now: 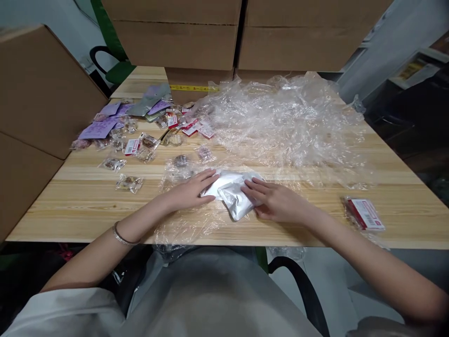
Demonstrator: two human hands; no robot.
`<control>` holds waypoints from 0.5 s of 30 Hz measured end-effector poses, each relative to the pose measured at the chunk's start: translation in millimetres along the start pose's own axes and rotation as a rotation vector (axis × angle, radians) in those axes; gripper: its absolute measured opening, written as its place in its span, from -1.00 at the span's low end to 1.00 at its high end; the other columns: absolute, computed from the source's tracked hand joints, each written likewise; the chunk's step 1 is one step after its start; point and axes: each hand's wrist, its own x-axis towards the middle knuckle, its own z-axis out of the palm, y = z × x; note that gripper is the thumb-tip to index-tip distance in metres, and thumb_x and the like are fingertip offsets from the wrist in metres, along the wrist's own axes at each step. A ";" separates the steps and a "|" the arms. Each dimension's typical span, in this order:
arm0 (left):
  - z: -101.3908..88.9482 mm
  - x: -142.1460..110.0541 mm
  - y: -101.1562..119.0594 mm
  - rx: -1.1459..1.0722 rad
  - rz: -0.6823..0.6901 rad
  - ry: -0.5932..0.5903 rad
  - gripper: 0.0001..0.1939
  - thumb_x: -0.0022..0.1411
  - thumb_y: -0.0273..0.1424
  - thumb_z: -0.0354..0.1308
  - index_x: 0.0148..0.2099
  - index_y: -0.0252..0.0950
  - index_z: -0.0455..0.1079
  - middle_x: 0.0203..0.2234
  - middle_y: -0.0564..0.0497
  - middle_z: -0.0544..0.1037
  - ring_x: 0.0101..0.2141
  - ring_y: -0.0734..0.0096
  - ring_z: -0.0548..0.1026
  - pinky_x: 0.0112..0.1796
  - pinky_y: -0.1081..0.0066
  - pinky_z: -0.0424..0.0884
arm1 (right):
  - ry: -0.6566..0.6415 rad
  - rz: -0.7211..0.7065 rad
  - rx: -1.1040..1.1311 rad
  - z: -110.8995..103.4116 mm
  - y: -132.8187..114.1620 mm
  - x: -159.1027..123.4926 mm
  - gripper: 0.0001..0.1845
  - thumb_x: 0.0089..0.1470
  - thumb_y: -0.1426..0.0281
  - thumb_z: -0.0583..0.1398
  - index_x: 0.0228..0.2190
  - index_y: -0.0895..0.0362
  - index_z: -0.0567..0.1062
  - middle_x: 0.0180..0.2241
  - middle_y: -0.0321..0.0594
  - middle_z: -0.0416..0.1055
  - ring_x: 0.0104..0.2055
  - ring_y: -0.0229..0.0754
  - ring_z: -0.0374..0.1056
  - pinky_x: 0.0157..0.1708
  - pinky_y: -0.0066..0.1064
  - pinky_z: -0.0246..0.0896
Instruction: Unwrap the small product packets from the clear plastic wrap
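Two silver foil pouches overlap in front of me near the table's front edge. The front foil pouch (pixel 236 203) lies at a slant, partly over the rear foil pouch (pixel 224 179). My left hand (pixel 192 191) rests at the left side of the rear pouch, fingers stretched out and thumb apart. From the right, my right hand (pixel 277 200) has its fingers across the front pouch, with the thumb by its lower edge. Clear plastic wrap (pixel 185 222) spreads beneath the pouches and hangs over the table edge.
A big heap of crumpled clear plastic (pixel 280 121) covers the table's back right. Small wrapped packets (pixel 129 182) and purple pouches (pixel 100 127) lie at the left. A red-and-white labelled pack (pixel 366 214) sits at right. Cardboard boxes (pixel 175 42) stand behind and at left.
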 end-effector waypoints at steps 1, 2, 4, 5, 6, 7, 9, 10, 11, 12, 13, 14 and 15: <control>-1.9 -1.5 -2.9 -0.020 -0.004 -0.010 -0.29 0.37 -0.04 0.00 0.46 -0.12 -0.04 0.45 -0.10 -0.11 0.40 0.05 -0.10 0.31 0.07 0.00 | 0.001 -0.012 -0.034 1.1 1.2 -0.3 -0.36 0.15 0.37 0.14 0.26 0.20 0.29 0.26 0.02 0.25 0.27 0.20 0.23 0.14 0.09 0.31; -3.5 -2.6 -4.7 -0.038 -0.007 -0.018 -0.29 0.36 -0.04 0.03 0.45 -0.08 -0.02 0.45 -0.08 -0.12 0.41 0.03 -0.12 0.30 0.05 0.01 | -0.003 -0.025 -0.075 2.5 2.7 -1.1 -0.40 0.20 0.35 0.12 0.24 0.24 0.31 0.24 0.07 0.28 0.24 0.22 0.28 0.07 0.09 0.37; -5.8 -3.3 -6.2 -0.061 -0.008 -0.030 -0.29 0.32 -0.03 0.09 0.43 -0.01 0.04 0.46 -0.05 -0.14 0.41 -0.01 -0.16 0.30 0.00 0.01 | -0.017 -0.043 -0.173 5.9 5.2 -2.5 -0.47 0.30 0.32 0.03 0.21 0.29 0.34 0.19 0.14 0.33 0.17 0.24 0.36 -0.11 0.03 0.48; -6.4 -3.0 -6.5 -0.069 -0.005 -0.039 -0.29 0.30 -0.03 0.12 0.42 0.00 0.06 0.46 -0.04 -0.15 0.41 -0.03 -0.17 0.30 -0.02 0.01 | -0.016 -0.049 -0.226 7.5 5.9 -2.7 -0.49 0.33 0.32 -0.01 0.19 0.31 0.35 0.16 0.17 0.37 0.13 0.23 0.39 -0.20 -0.02 0.50; -6.5 -2.6 -6.7 -0.082 -0.001 -0.047 -0.28 0.28 -0.03 0.13 0.42 0.01 0.07 0.46 -0.04 -0.15 0.41 -0.04 -0.18 0.30 -0.03 0.01 | -0.004 -0.048 -0.273 8.6 5.8 -2.3 -0.50 0.35 0.32 -0.03 0.18 0.32 0.36 0.13 0.18 0.40 0.09 0.22 0.43 -0.28 -0.09 0.51; -6.1 -2.0 -6.9 -0.100 0.001 -0.051 -0.25 0.27 -0.02 0.15 0.42 0.00 0.05 0.46 -0.04 -0.14 0.41 -0.04 -0.17 0.29 -0.03 0.02 | 0.020 -0.035 -0.312 9.2 4.9 -1.1 -0.51 0.36 0.32 -0.04 0.17 0.32 0.37 0.10 0.17 0.43 0.02 0.18 0.48 -0.37 -0.16 0.49; -4.4 -1.2 -7.1 -0.141 -0.005 -0.041 -0.13 0.22 0.02 0.18 0.46 -0.04 -0.06 0.45 -0.09 -0.10 0.40 -0.08 -0.13 0.29 -0.03 0.05 | 0.089 0.023 -0.364 7.8 0.7 3.7 -0.53 0.35 0.35 -0.04 0.13 0.34 0.40 -0.02 0.14 0.53 -0.22 0.04 0.57 -0.54 -0.30 0.38; -3.3 -1.1 -7.0 -0.156 -0.016 -0.030 -0.05 0.20 0.03 0.20 0.47 -0.09 -0.13 0.44 -0.13 -0.09 0.40 -0.11 -0.11 0.29 -0.04 0.06 | 0.126 0.062 -0.381 6.1 -2.4 7.0 -0.54 0.34 0.36 -0.03 0.11 0.35 0.42 -0.13 0.11 0.58 -0.37 -0.04 0.56 -0.62 -0.34 0.30; -2.4 -1.2 -6.8 -0.164 -0.028 -0.019 0.02 0.16 0.05 0.23 0.48 -0.14 -0.17 0.44 -0.17 -0.10 0.39 -0.15 -0.10 0.29 -0.06 0.05 | 0.162 0.099 -0.392 3.9 -5.7 10.8 -0.55 0.33 0.37 -0.02 0.09 0.35 0.44 -0.25 0.05 0.62 -0.49 -0.10 0.51 -0.67 -0.36 0.23; -1.9 -1.7 -6.5 -0.167 -0.035 -0.012 0.07 0.11 0.06 0.26 0.48 -0.18 -0.17 0.44 -0.21 -0.10 0.38 -0.20 -0.09 0.28 -0.08 0.05 | 0.191 0.123 -0.397 1.8 -9.2 14.7 -0.56 0.33 0.38 -0.02 0.06 0.35 0.46 -0.35 -0.01 0.62 -0.57 -0.14 0.47 -0.69 -0.37 0.18; -2.2 -2.5 -6.2 -0.177 -0.036 -0.012 0.08 0.08 0.06 0.29 0.47 -0.20 -0.13 0.43 -0.24 -0.08 0.37 -0.24 -0.05 0.27 -0.09 0.08 | 0.209 0.124 -0.393 0.1 -12.5 18.5 -0.57 0.33 0.38 -0.01 0.04 0.33 0.48 -0.40 -0.05 0.62 -0.58 -0.15 0.46 -0.68 -0.36 0.19; -3.5 -3.4 -6.0 -0.200 -0.031 -0.012 0.03 0.08 0.05 0.29 0.44 -0.21 -0.04 0.41 -0.25 -0.02 0.34 -0.25 0.03 0.25 -0.09 0.14 | 0.218 0.099 -0.381 -0.7 -15.3 22.1 -0.58 0.34 0.37 -0.01 0.04 0.31 0.48 -0.37 -0.06 0.62 -0.51 -0.13 0.50 -0.62 -0.35 0.26; -6.1 -4.2 -5.9 -0.231 -0.023 0.006 -0.08 0.11 0.03 0.26 0.40 -0.20 0.05 0.38 -0.25 0.07 0.30 -0.21 0.15 0.20 -0.07 0.22 | 0.222 0.059 -0.359 -0.4 -17.5 25.3 -0.59 0.34 0.35 0.00 0.04 0.30 0.48 -0.28 -0.03 0.62 -0.37 -0.08 0.55 -0.51 -0.32 0.37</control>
